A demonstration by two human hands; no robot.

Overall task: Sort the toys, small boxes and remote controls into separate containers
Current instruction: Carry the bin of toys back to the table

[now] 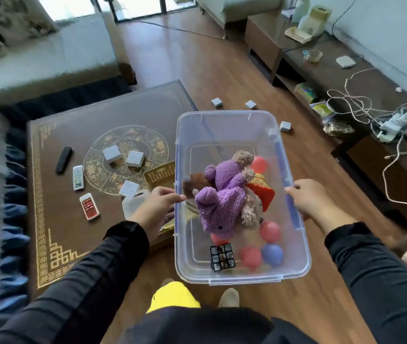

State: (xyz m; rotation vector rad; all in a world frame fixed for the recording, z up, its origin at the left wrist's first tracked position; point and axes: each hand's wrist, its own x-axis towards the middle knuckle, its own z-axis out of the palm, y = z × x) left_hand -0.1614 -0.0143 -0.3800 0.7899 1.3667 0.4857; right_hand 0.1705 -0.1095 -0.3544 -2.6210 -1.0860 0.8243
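Note:
I hold a clear plastic bin (224, 120) above the wooden floor, my left hand (156, 207) gripping its left rim and my right hand (309, 197) its right rim. Inside lie a purple plush toy (222, 202), a red and yellow toy (263, 191), a cube puzzle (222, 256), several pink balls (269, 230) and a blue ball (272, 254). On the low table (56, 219) lie a black remote (63, 160), a white remote (78, 177), a red-faced remote (89, 206) and three small white boxes (111, 153), (135, 158), (129, 188).
A tan basket (160, 173) and a white container (132, 202) sit at the table's right edge. Three more small boxes (216, 103), (251, 104), (285, 126) lie on the floor beyond the bin. A cabinet with tangled cables (361, 105) runs along the right; a sofa (36, 65) stands behind the table.

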